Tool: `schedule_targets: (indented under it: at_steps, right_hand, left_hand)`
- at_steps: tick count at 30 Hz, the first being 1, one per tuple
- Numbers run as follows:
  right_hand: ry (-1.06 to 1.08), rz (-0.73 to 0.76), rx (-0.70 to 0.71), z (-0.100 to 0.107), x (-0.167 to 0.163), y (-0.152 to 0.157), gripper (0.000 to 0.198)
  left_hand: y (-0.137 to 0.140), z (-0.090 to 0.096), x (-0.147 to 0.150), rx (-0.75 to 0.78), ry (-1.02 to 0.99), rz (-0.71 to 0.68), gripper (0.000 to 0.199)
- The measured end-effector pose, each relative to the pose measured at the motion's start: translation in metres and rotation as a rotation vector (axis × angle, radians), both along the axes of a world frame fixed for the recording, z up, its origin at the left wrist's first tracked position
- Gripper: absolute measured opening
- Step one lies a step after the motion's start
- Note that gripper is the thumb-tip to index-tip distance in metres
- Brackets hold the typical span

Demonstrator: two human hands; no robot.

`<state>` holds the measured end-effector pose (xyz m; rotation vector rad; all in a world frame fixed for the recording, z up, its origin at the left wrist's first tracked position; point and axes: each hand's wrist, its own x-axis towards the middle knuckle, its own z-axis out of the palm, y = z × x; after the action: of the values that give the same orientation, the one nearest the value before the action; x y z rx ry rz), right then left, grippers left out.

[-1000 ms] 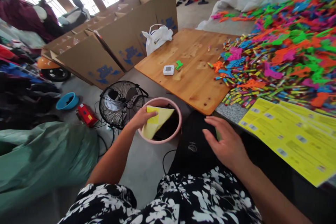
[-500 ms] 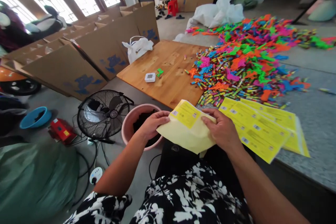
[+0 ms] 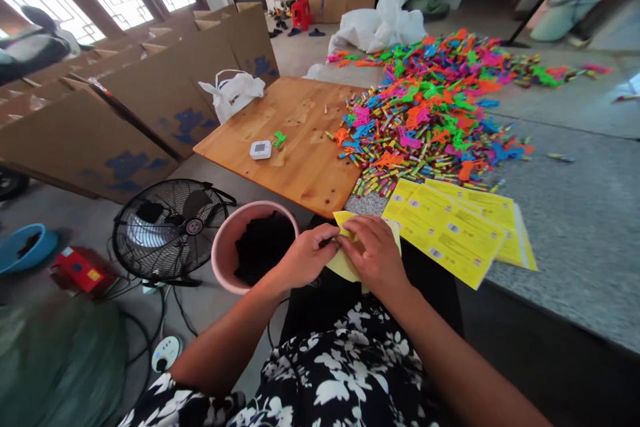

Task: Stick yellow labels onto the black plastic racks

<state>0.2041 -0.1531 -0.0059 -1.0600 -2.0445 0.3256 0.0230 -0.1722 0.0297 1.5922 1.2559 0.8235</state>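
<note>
My left hand [image 3: 307,257] is closed in a pinch at the left edge of a pale yellow label sheet [image 3: 342,266], above my lap. Over the same sheet lies my right hand [image 3: 376,255], its thumb and fingers pinched close to the left fingertips. The fingers hide most of the bright yellow printed part. To the right, several printed yellow label sheets [image 3: 445,230] lie overlapping on the grey stone surface [image 3: 575,213]. Beyond them spreads a heap of colourful plastic toy guns [image 3: 420,113] mixed with small striped tubes.
A wooden board [image 3: 300,127] carries a white timer [image 3: 261,149], a green toy gun [image 3: 279,139] and a white plastic bag [image 3: 233,95]. To my left stand a pink bucket [image 3: 225,247] with dark contents, a floor fan [image 3: 165,230] and cardboard boxes [image 3: 150,107].
My hands have come together over the label sheet; they held it spread apart before. The right hand moved left across the sheet and now covers much of it. The view has shifted right.
</note>
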Motion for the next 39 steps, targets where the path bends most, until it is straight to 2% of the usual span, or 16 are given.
schedule_targets:
  at_steps: [6,11,14,17,21,23,26,29,31,33,36,37,39]
  right_hand:
    - [0.039,0.001,0.004,0.004,0.012,-0.001,0.021]
    - [0.191,-0.026,-0.122,0.008,0.014,-0.007,0.023]
    - [0.346,-0.124,-0.281,0.006,0.020,-0.006,0.023]
    - [0.499,-0.248,-0.503,0.001,0.030,0.001,0.027]
    - [0.945,-0.283,-0.861,-0.001,0.047,0.011,0.036]
    - [1.157,-0.274,-0.961,0.002,0.062,0.015,0.041]
    - [1.322,-0.303,-1.017,0.007,0.098,0.017,0.048]
    - [1.383,-0.395,-0.919,0.010,0.142,0.014,0.053]
    - [1.386,-0.446,-0.789,0.011,0.168,0.009,0.052]
    - [1.370,-0.475,-0.670,0.011,0.186,0.002,0.048]
    - [1.342,-0.549,-0.552,0.010,0.198,-0.007,0.042]
    - [1.338,-0.576,-0.530,0.008,0.199,-0.009,0.042]
    - [1.329,-0.602,-0.530,0.006,0.197,-0.012,0.042]
  left_hand:
    - [-0.002,0.001,0.008,-0.016,0.029,-0.005,0.016]
    - [-0.003,-0.001,0.010,-0.074,-0.037,-0.003,0.025]
    - [-0.003,-0.004,0.009,-0.112,-0.077,0.026,0.033]
    - [-0.005,-0.011,0.005,-0.146,-0.086,0.071,0.036]
    - [-0.005,-0.025,-0.003,-0.197,-0.117,0.124,0.038]
    - [-0.004,-0.035,-0.008,-0.131,-0.014,0.175,0.034]
    - [-0.002,-0.050,-0.012,0.117,0.297,0.285,0.035]
    - [-0.005,-0.061,-0.007,0.324,0.576,0.302,0.041]
    - [-0.010,-0.064,0.005,0.409,0.686,0.203,0.041]
    - [-0.015,-0.065,0.021,0.431,0.776,-0.006,0.035]
    - [-0.013,-0.071,0.052,0.311,0.899,-0.385,0.025]
    - [-0.008,-0.074,0.062,0.246,0.923,-0.464,0.024]
    - [0.010,-0.082,0.082,0.128,0.938,-0.517,0.025]
